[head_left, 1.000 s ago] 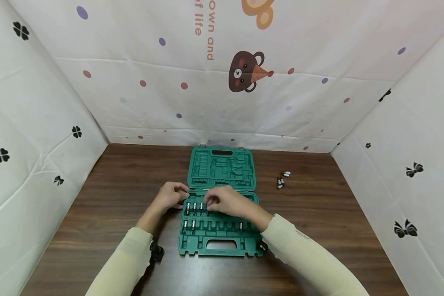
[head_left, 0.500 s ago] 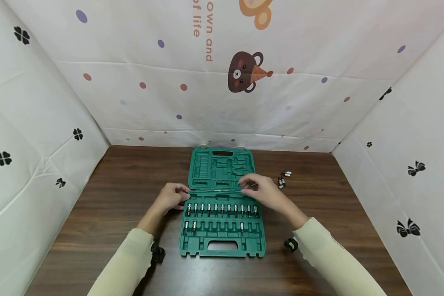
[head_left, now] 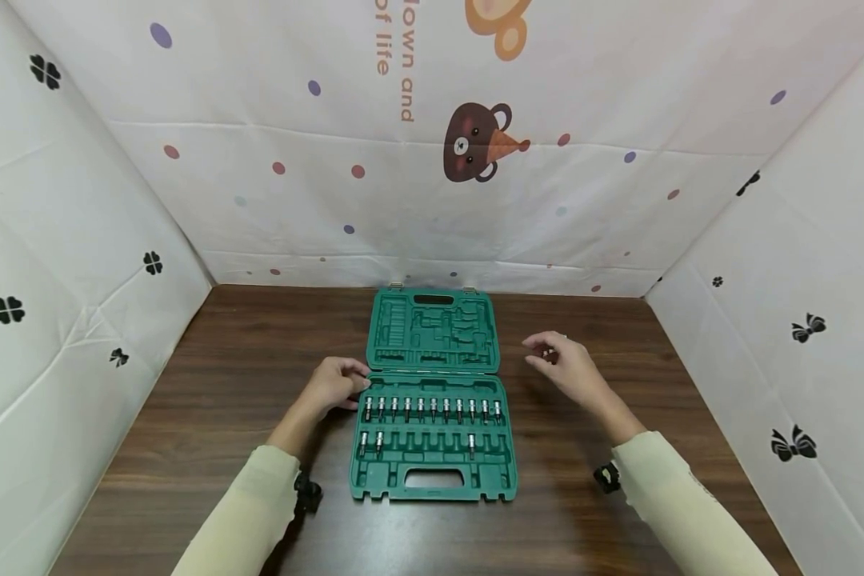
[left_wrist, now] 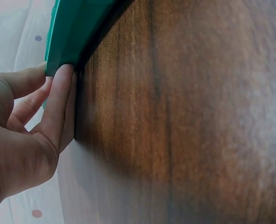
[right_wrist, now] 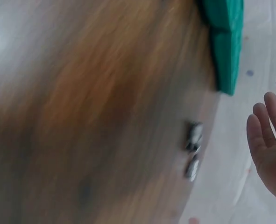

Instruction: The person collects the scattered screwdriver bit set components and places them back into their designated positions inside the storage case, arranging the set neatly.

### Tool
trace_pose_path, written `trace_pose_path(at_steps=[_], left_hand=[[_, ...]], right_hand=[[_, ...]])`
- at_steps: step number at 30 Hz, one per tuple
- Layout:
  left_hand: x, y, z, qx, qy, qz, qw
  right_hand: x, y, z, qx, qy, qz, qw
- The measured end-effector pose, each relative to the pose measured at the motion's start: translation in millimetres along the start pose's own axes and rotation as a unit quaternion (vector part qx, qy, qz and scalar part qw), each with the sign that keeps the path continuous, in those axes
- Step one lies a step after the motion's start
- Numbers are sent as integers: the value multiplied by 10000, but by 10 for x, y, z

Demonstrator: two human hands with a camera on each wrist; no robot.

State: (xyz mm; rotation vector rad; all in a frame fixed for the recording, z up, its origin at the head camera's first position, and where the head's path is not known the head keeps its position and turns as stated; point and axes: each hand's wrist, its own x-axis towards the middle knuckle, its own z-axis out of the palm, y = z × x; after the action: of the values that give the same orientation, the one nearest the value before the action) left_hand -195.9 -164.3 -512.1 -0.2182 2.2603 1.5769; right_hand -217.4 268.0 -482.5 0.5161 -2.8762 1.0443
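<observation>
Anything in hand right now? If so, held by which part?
Left hand pinches the open, rectangular green plastic case by its left edge, near the hinge. Right hand appears to hold nothing.

From the near left comes the left forearm, and the left hand has its thumb and fingers bent in a pinch. The right forearm reaches from the near right; the right hand is slightly farther, its fingers loosely curved, the thumb apart. Pale yellow sleeves leave both wrists bare.

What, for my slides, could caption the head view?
Left hand grips an open green case; right hand hovers over table.
</observation>
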Motion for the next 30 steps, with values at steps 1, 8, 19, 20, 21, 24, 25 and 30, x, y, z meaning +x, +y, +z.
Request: trace_pose_path(at_steps=[1, 8, 19, 20, 21, 24, 25, 30], left_hand=[[1, -3, 2, 2, -7, 2, 10000], [4, -14, 8, 20, -31, 9, 10000], [6, 3, 1, 45, -13, -39, 10000], [7, 5, 0, 40, -11, -43, 10000], [7, 7, 0, 27, -9, -44, 10000], [8, 16, -2, 13, -6, -42, 10000], [9, 16, -3, 18, -11, -43, 10000], [13, 11, -3, 21, -18, -50, 10000]], right_hand=[[-12, 49, -8, -77, 2, -3, 10000], [-59, 285, -48, -658, -253, -29, 9975], [-30, 514, -23, -1627, -562, -526, 9837], [-24, 524, -18, -1669, -543, -573, 9828], [-18, 536, -10, -1706, -508, -621, 9821], [-14, 564, 16, -1763, -391, -702, 9811], [-15, 570, 23, -1775, -370, -711, 9809], [-18, 583, 47, -1805, -293, -691, 9807]])
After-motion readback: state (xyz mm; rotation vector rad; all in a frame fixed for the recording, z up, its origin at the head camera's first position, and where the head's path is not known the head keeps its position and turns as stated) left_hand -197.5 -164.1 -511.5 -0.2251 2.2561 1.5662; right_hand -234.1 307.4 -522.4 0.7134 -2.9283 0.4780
